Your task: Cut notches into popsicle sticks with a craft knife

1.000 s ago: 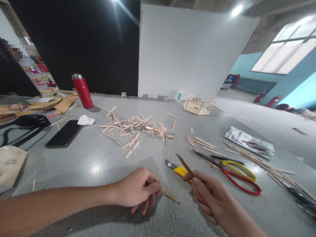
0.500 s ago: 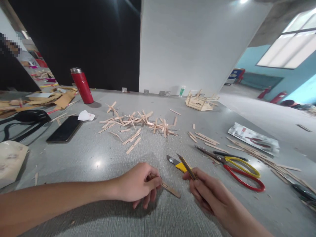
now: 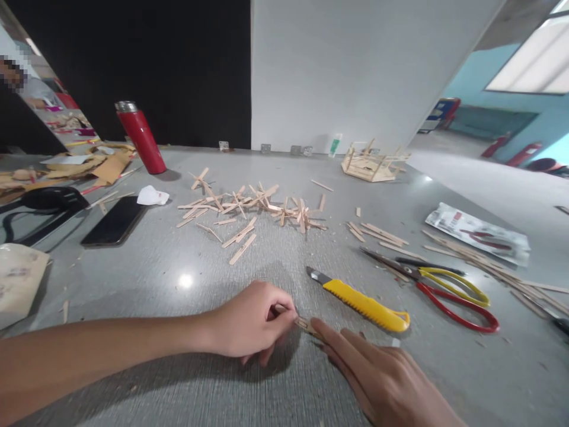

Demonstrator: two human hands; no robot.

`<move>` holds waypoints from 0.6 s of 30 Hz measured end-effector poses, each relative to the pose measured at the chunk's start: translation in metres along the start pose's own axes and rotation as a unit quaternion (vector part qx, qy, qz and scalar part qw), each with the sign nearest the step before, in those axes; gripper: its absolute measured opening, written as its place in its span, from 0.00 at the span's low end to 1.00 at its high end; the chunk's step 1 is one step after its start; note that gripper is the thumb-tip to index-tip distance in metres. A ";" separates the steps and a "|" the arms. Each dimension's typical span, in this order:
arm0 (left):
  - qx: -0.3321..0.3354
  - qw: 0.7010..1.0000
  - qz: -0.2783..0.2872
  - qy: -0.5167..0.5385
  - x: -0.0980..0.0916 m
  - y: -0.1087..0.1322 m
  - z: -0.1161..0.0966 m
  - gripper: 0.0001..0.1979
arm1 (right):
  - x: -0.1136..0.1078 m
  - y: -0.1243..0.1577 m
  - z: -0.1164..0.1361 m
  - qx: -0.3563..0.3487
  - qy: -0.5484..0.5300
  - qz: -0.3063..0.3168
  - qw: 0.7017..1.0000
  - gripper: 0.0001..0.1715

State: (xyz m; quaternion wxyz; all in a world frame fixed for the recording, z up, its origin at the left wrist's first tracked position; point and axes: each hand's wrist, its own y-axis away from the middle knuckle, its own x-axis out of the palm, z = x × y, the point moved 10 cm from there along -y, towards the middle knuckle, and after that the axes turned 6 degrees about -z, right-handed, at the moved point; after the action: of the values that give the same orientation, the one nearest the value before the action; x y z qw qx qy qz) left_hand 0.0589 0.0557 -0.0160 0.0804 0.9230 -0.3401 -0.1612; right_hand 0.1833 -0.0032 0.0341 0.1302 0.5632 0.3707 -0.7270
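My left hand [image 3: 251,323] rests on the grey table [image 3: 178,308], fingers curled and pinching one end of a short wooden stick [image 3: 306,324]. My right hand [image 3: 382,379] lies beside it with fingers stretched out flat, its fingertips pressing on the other end of that stick. A yellow utility knife [image 3: 360,299] lies on the table just beyond my right hand, untouched. Red and yellow handled scissors [image 3: 448,287] lie further right.
A scatter of wooden sticks [image 3: 249,210] covers the table's middle, more sticks [image 3: 377,234] lie to the right. A stick frame [image 3: 371,163], red flask [image 3: 140,139], black phone [image 3: 115,221], white packet [image 3: 480,232] and cardboard scraps [image 3: 89,172] ring the area.
My right hand lowered from holding a dark thin tool upright to lying flat on the stick; that tool is out of sight. The knife now shows fully. The camera tilted down.
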 end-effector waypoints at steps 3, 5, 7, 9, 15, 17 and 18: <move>-0.008 1.000 -0.004 -0.009 0.000 0.001 -0.002 0.17 | 0.008 -0.001 0.008 -0.033 0.015 0.035 0.999 0.31; -0.008 1.000 -0.002 -0.011 0.000 0.002 -0.004 0.16 | 0.008 -0.003 0.009 -0.041 0.032 0.036 0.998 0.34; -0.002 1.000 0.000 -0.014 0.001 0.003 -0.006 0.16 | 0.009 -0.004 0.009 -0.044 0.047 0.042 0.997 0.37; 0.005 1.000 0.001 -0.017 0.002 0.003 -0.007 0.15 | 0.010 -0.003 0.008 -0.044 0.062 0.049 0.996 0.38; 0.019 1.000 0.001 -0.019 0.002 0.002 -0.010 0.15 | 0.009 0.002 0.006 -0.023 0.082 0.044 0.995 0.41; 0.020 1.000 0.002 -0.019 0.002 0.002 -0.011 0.16 | 0.008 0.002 0.007 -0.019 0.085 0.039 0.995 0.42; 0.020 1.000 0.002 -0.018 0.002 0.002 -0.011 0.16 | 0.007 0.001 0.008 -0.019 0.084 0.038 0.996 0.43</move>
State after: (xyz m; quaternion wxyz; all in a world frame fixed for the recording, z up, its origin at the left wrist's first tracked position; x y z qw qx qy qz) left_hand 0.0629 0.0532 -0.0055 0.0564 0.9205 -0.3468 -0.1707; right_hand 0.1759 -0.0074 0.0278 0.1367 0.6331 0.3720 -0.6649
